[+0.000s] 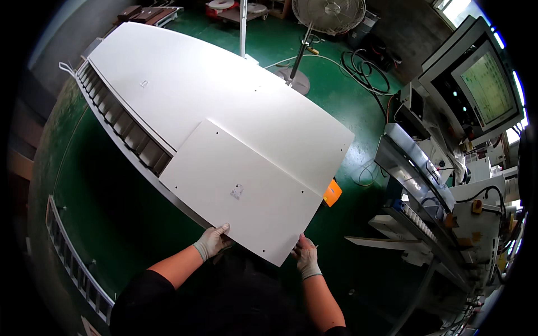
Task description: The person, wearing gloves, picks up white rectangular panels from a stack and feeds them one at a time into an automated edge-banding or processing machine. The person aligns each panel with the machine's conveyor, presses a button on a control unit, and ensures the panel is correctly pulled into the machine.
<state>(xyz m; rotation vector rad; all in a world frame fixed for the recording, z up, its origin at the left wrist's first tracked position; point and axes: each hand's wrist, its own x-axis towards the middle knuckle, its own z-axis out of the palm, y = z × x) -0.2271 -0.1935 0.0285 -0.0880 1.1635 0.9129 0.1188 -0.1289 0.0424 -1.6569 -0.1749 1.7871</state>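
Observation:
A white rectangular board (246,185) with small dark holes near its corners lies in front of me, a faint printed mark on its face. Both my hands wear pale gloves. My left hand (212,242) grips its near left edge, thumb on top and fingers underneath. At the near right corner, my right hand (305,256) is closed on the same board, its fingers partly hidden below. The board overlaps a larger white panel (185,84) that stretches away to the far left on a roller conveyor (123,131).
A machine with a screen (486,89) stands at the right, beside metal rails (414,162). Beyond the panel are a standing fan (330,14) and cables (364,70) on the green floor. An orange object (333,193) shows past the board's right edge. More rollers (78,257) lie lower left.

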